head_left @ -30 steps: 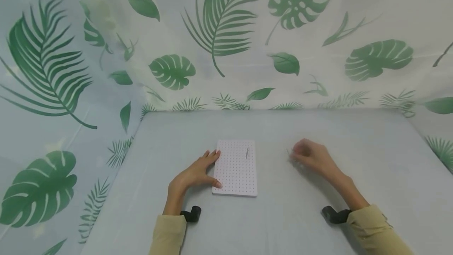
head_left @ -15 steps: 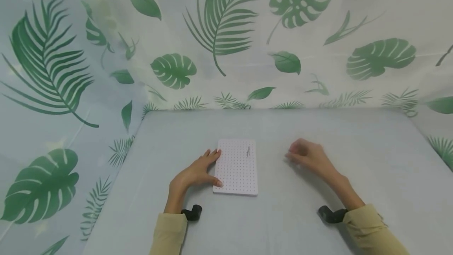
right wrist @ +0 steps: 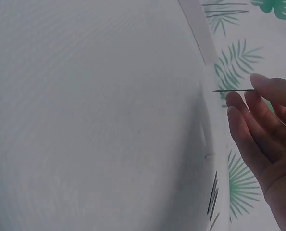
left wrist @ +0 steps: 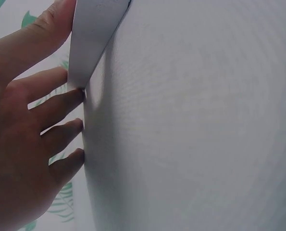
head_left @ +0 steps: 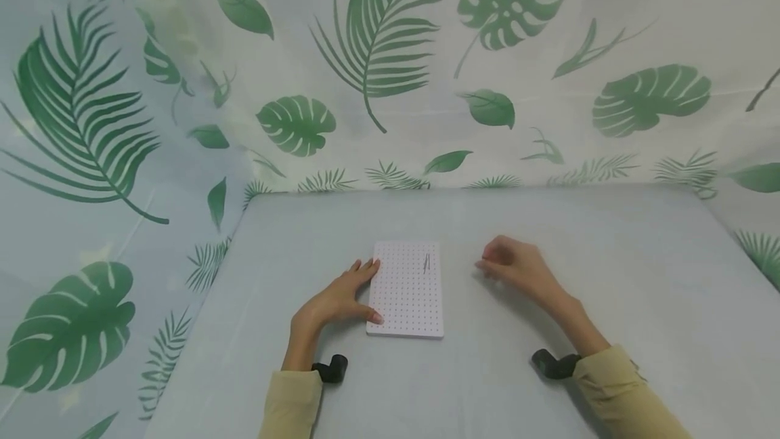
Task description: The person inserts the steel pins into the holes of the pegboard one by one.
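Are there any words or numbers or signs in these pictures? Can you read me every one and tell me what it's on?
There are none that I can read.
The white board has rows of small dots, no letters.
The sheet behind has printed green leaves, no words.
The thin dark rod in the right hand shows no marks I can see.

pale grey table [head_left: 487,378] | 1 white dotted board [head_left: 403,300], flat | thin dark pins [right wrist: 213,196], loose
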`<state>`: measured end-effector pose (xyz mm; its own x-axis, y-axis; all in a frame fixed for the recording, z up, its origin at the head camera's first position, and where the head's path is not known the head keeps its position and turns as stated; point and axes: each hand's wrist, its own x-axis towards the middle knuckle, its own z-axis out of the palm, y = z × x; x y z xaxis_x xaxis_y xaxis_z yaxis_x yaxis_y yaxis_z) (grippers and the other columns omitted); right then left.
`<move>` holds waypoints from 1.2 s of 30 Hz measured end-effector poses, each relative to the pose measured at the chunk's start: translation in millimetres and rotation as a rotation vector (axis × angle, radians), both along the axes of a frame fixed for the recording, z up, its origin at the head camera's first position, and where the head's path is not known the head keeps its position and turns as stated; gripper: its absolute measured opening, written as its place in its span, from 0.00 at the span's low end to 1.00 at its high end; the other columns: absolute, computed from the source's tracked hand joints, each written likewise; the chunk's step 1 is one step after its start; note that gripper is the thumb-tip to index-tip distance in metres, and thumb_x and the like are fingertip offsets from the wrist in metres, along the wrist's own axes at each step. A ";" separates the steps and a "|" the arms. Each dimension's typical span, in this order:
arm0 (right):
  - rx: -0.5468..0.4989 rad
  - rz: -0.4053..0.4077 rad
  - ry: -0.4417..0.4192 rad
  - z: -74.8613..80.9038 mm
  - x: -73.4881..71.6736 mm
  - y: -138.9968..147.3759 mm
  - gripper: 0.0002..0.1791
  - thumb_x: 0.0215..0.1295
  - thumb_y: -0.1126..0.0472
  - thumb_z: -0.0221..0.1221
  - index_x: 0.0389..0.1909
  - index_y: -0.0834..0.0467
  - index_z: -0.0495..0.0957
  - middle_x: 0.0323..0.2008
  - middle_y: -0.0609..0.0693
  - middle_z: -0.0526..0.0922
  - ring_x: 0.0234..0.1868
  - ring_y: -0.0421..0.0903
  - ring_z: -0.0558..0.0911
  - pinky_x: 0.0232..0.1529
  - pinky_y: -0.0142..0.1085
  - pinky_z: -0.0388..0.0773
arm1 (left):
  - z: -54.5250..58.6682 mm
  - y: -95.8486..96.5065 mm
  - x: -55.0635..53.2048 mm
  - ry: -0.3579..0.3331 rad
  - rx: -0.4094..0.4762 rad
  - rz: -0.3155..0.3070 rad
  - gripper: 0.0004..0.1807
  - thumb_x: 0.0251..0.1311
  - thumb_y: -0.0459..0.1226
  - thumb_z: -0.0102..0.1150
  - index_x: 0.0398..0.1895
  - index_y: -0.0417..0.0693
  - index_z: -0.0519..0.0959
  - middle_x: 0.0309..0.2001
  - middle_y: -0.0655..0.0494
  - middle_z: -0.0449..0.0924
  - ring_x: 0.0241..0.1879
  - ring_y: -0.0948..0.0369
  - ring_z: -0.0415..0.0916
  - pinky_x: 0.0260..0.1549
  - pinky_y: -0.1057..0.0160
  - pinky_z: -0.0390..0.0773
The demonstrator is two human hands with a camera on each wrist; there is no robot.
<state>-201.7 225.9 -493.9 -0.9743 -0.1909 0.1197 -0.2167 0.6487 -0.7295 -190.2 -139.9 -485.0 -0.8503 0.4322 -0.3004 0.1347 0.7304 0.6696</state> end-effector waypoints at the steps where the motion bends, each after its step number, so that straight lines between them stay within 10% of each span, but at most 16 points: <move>1: 0.000 0.004 0.001 0.1 -0.4 -1.4 0.09 0.62 0.60 0.72 0.37 0.57 0.81 0.31 0.49 0.87 0.27 0.42 0.82 0.26 0.32 0.80 | -0.1 0.0 -0.1 0.002 -0.001 0.000 0.60 0.47 0.44 0.81 0.82 0.49 0.55 0.83 0.48 0.49 0.83 0.44 0.38 0.77 0.36 0.47; 36: -0.256 0.130 0.004 3.2 -12.4 -56.4 0.06 0.64 0.67 0.69 0.37 0.61 0.81 0.33 0.54 0.91 0.33 0.47 0.90 0.36 0.30 0.84 | -2.4 1.1 0.2 -0.002 0.007 0.004 0.60 0.47 0.43 0.82 0.82 0.49 0.56 0.83 0.50 0.49 0.83 0.46 0.38 0.78 0.37 0.47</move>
<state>-214.1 169.5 -490.7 -0.9430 -0.2772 0.1843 -0.2896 0.4101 -0.8648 -190.1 -138.7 -487.4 -0.8512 0.4309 -0.2996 0.1303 0.7265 0.6747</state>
